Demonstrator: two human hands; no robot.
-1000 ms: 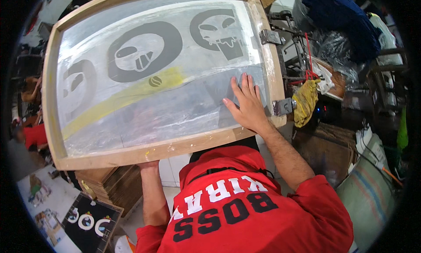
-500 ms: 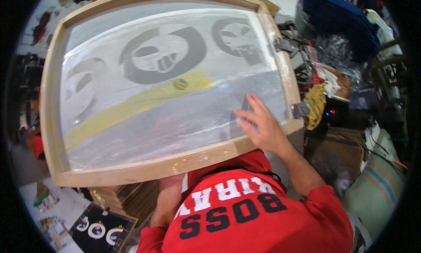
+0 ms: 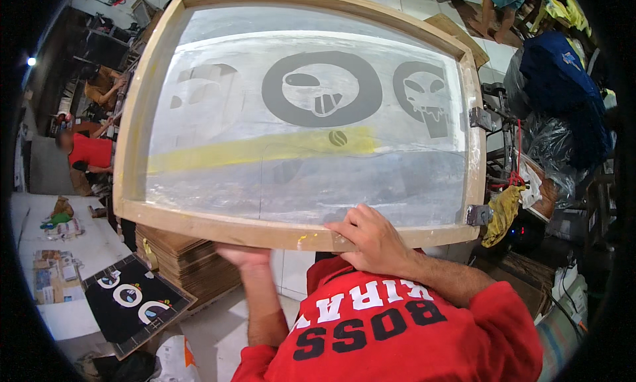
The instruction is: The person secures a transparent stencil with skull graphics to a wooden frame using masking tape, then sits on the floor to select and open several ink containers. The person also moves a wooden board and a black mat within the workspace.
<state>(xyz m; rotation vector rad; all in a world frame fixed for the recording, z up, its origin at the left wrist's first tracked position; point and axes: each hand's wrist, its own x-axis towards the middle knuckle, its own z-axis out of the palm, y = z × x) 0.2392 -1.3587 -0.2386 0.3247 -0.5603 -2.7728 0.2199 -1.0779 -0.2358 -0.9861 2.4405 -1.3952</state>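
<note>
Screen [image 3: 305, 143] stood before the shirt [image 3: 464, 342], clamps [image 3: 478, 119] on its right edge; right hand [image 3: 371, 237] clasped its near edge, left hand [image 3: 246, 255] beneath, grip hidden; floor [image 3: 289, 276] lay open below.

- The shirt [image 3: 414, 349] was bright red and loose.
- White lettering [image 3: 371, 299] ran across it nearer the hem, black lettering [image 3: 368, 329] nearer the chest.
- Plain red sleeves [image 3: 507, 316] ended around the elbows.
- The left hand [image 3: 245, 255] and right hand [image 3: 371, 238] were bare.
</note>
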